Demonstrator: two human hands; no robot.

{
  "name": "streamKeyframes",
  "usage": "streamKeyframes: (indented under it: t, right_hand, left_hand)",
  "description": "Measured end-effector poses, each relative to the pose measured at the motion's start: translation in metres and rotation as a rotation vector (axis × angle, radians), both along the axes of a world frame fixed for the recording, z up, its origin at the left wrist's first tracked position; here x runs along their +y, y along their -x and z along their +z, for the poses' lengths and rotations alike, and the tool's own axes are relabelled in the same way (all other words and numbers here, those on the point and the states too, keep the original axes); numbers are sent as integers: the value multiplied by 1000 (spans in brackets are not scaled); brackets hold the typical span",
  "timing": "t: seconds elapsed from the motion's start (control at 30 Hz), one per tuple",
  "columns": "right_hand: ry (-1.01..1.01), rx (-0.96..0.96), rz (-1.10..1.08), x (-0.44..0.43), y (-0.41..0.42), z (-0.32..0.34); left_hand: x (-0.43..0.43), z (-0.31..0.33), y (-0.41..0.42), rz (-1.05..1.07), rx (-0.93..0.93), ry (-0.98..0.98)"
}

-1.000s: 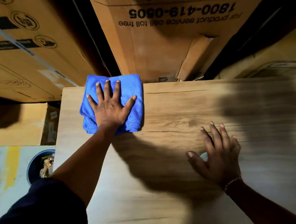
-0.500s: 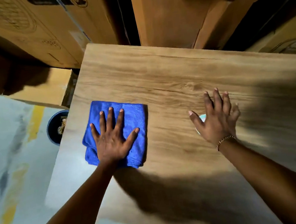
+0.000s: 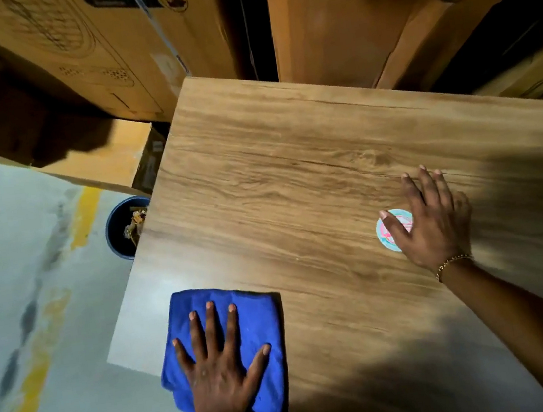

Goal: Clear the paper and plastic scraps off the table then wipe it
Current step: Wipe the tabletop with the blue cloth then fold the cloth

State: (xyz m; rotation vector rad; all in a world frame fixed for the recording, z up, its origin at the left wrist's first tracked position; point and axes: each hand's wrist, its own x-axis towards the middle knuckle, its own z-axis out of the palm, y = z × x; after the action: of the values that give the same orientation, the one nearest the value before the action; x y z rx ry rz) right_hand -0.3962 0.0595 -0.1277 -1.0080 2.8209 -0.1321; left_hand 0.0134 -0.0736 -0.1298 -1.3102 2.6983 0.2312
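A folded blue cloth (image 3: 257, 315) lies at the near left corner of the wooden table (image 3: 295, 185), partly over the near edge. My left hand (image 3: 221, 375) presses flat on it with fingers spread. My right hand (image 3: 434, 222) rests flat on the table's right side, fingers together, partly covering a small round light-blue and pink sticker (image 3: 388, 237). No loose scraps show on the tabletop.
A dark blue bin (image 3: 118, 233) holding scraps stands on the floor just off the table's left edge. Large cardboard boxes (image 3: 342, 23) stand against the far edge and to the left (image 3: 111, 47). Grey floor with a yellow line (image 3: 33, 375) lies to the left.
My left hand has dragged the blue cloth from the far left corner down the left side to the near corner. My right hand has stayed on the round sticker.
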Motion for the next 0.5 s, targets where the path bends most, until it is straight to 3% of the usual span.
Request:
streamKeyframes:
  t: [0.5]
  right_hand:
    - [9,29,-65,-1,0,-1]
  left_hand:
    - [-141,-9,267,-220,85,-70]
